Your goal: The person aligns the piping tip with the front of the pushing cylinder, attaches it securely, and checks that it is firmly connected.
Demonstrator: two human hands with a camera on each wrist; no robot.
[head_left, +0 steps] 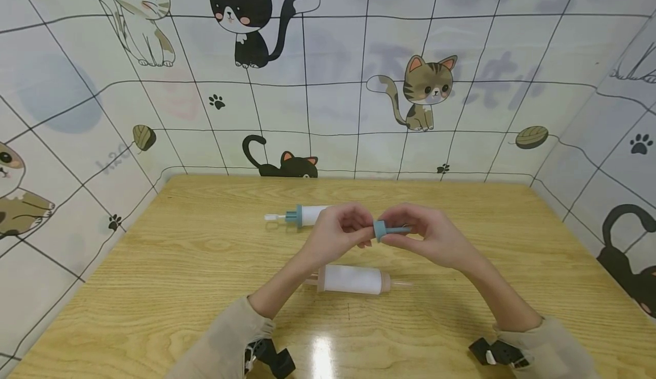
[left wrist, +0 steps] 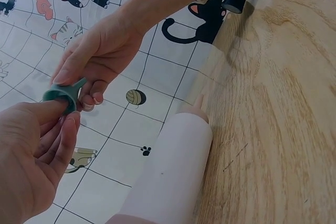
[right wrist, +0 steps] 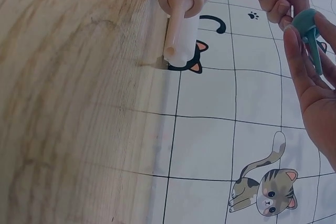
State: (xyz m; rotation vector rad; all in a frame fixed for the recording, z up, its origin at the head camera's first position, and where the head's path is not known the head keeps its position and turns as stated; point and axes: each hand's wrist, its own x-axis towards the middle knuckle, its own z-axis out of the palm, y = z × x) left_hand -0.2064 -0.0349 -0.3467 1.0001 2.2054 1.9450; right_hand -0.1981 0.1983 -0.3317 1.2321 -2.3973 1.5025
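Observation:
Above the table, both hands meet at a teal nozzle cap (head_left: 380, 230) with a wide round opening and a thin spout. My right hand (head_left: 434, 235) pinches the cap from the spout side, and the spout points right, toward its palm. My left hand (head_left: 342, 232) is at the open end; in the left wrist view one finger reaches into the opening of the cap (left wrist: 67, 98) while other fingertips lie at the rim. Below the hands lies a white tube with pink ends (head_left: 353, 279), its narrow pink nozzle (right wrist: 177, 35) pointing right.
Behind the left hand lies a second white tube with a teal end (head_left: 293, 215) and a whitish stick, partly hidden by that hand. Both tubes rest on the wooden table (head_left: 205, 288). A cat-patterned sheet (head_left: 338, 106) rises behind the table and along its sides.

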